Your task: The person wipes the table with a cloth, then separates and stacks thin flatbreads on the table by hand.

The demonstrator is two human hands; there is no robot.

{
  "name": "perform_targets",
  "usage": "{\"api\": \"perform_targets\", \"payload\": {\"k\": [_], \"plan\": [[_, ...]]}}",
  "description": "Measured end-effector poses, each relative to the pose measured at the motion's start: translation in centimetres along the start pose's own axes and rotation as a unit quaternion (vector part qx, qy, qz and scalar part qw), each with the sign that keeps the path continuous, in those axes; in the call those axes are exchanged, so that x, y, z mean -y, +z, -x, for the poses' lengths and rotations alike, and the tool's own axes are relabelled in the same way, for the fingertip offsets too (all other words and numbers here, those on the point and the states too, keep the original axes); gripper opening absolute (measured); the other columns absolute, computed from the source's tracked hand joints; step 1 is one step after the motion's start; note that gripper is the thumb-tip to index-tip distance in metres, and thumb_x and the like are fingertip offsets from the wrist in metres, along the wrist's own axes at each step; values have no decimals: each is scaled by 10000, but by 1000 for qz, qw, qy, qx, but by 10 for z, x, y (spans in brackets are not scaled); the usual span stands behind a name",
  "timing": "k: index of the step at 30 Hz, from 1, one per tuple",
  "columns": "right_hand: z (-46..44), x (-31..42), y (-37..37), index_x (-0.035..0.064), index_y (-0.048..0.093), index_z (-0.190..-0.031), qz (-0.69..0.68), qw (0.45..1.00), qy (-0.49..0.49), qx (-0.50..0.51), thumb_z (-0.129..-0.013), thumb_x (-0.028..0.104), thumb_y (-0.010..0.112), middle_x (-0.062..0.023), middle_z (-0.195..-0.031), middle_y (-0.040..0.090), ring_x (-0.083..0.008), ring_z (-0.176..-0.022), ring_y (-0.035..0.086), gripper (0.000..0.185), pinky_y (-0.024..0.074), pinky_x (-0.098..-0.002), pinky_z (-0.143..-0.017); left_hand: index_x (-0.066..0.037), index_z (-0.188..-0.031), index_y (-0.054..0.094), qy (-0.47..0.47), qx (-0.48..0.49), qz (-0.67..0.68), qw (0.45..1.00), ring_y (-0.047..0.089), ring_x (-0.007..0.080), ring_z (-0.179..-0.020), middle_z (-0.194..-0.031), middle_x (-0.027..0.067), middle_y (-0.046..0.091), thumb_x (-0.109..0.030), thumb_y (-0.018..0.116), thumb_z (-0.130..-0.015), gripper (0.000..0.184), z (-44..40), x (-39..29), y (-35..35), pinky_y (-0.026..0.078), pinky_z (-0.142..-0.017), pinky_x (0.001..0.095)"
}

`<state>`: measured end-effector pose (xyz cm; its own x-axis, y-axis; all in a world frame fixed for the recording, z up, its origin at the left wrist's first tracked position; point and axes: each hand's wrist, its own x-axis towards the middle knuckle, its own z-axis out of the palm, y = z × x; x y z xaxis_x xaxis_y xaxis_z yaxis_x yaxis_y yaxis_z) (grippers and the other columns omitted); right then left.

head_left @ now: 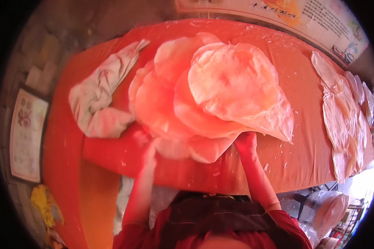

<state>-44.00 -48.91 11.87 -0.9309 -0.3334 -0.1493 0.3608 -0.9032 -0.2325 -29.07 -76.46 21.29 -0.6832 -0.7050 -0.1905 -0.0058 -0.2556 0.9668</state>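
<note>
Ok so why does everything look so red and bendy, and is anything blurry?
Head view: reddish light tints the table cloth and round sheets; head view: the lens bends the table's edges and leaves black corners; head view: the left hand is smeared, the right clearer; head view: white glare, lower right.

Beyond the fingers, we see a framed panel [27, 136] against the tiled wall [40, 76] at left and a printed poster [303, 16] across the far side. Red light washes the cloth-covered tabletop [305, 166]; bright white light [365, 182] enters at right.
</note>
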Motion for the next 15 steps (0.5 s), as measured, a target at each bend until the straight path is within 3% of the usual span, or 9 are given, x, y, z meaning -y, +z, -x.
{"api": "perform_targets", "payload": {"k": [1, 4, 5, 7, 9, 11, 13, 15], "plan": [[-6, 2, 9, 14, 479, -1072, -8, 1000, -5, 12, -797, 144, 427, -116, -1117, 495, -238, -1043, 442, 309, 317, -371, -920, -54, -1137, 418, 167, -20, -122, 978, 501, 139, -893, -1007, 45, 514, 4, 580, -714, 456, -17, -2, -9, 445, -765, 281], [-14, 9, 33, 23, 507, -1021, -22, 999, -22, 35, -776, 127, 446, -108, -1066, 523, -210, -977, 484, 273, 381, -350, -846, -34, -1140, 415, 280, 66, -160, 944, 488, 127, -873, -1004, 32, 508, -48, 617, -712, 473, -75, -45, 24, 418, -756, 239], [-19, 13, 35, 22, 505, -1023, -21, 999, -27, 39, -776, 128, 446, -109, -1066, 522, -211, -977, 484, 275, 382, -350, -845, -27, -1126, 428, 366, 141, -189, 900, 488, 128, -870, -995, 28, 509, -81, 624, -721, 453, -72, -77, 66, 408, -753, 229], [-22, 22, 35, 21, 501, -1028, -20, 998, -38, 34, -777, 129, 445, -110, -1068, 521, -213, -977, 484, 278, 383, -349, -844, -12, -1084, 462, 337, 200, -408, 825, 483, 122, -904, -966, 31, 516, -165, 607, -759, 387, -68, -119, 138, 397, -755, 225], [-27, 32, 34, 20, 498, -1033, -14, 998, -51, 28, -778, 130, 444, -111, -1069, 519, -214, -976, 484, 282, 385, -349, -843, -22, -1070, 486, 196, 402, -212, 869, 495, 137, -895, -973, 52, 532, -253, 583, -784, 381, -126, -71, 193, 401, -754, 232], [-27, 40, 33, 19, 494, -1037, -1, 998, -58, 20, -779, 131, 443, -113, -1070, 517, -216, -976, 484, 286, 386, -349, -842, -23, -1165, 423, 134, 490, -306, 805, 472, 171, -1008, -1099, 112, 499, -289, 580, -782, 492, -106, -76, 250, 380, -828, 248], [-32, 49, 32, 19, 491, -1042, 8, 998, -67, 12, -780, 132, 442, -114, -1072, 516, -218, -976, 484, 290, 388, -349, -840, -32, -1277, 266, 15, 516, -310, 798, 300, 257, -1193, -1286, 181, 305, -488, 535, -749, 747, -111, -25, 292, 267, -960, 331], [-36, 57, 32, 18, 487, -1047, 19, 997, -72, 2, -780, 133, 441, -115, -1073, 514, -219, -976, 484, 294, 389, -349, -839, -40, -1305, 158, 66, 535, -435, 721, 131, 297, -1244, -1335, 204, 142, -621, 448, -704, 885, -129, 34, 323, 151, -1000, 387]]}}
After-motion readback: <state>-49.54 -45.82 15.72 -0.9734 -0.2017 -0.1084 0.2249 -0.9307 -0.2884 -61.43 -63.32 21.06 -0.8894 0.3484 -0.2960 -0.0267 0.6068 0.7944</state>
